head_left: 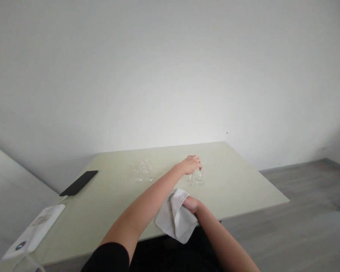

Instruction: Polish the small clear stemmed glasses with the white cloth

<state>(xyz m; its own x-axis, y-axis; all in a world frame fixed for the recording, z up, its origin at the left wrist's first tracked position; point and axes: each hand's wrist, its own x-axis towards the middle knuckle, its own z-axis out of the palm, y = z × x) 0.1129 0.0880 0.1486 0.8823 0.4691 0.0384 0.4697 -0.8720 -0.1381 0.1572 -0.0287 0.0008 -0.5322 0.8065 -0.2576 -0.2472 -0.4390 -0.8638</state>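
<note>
Reaching across the table, my left hand (191,165) has its fingers bent down over a clear glass-like object (197,178) in a small cluster on the right. The kind of object is too blurred to name, and my fingers partly cover it. Close to the table's front edge, my right hand (190,204) is closed on a light grey cloth (175,219). Its fingers are tucked behind a fold, and the cloth hangs over the edge. Left of my left forearm stands another group of clear glass-like objects (143,172).
The pale table (238,189) backs onto a plain wall. On its left side lie a flat black object (79,183) and a white box-like item (35,231) with a round dark mark; a whitish cable (31,260) runs near it. Grey wood-look floor (294,226) extends to the right.
</note>
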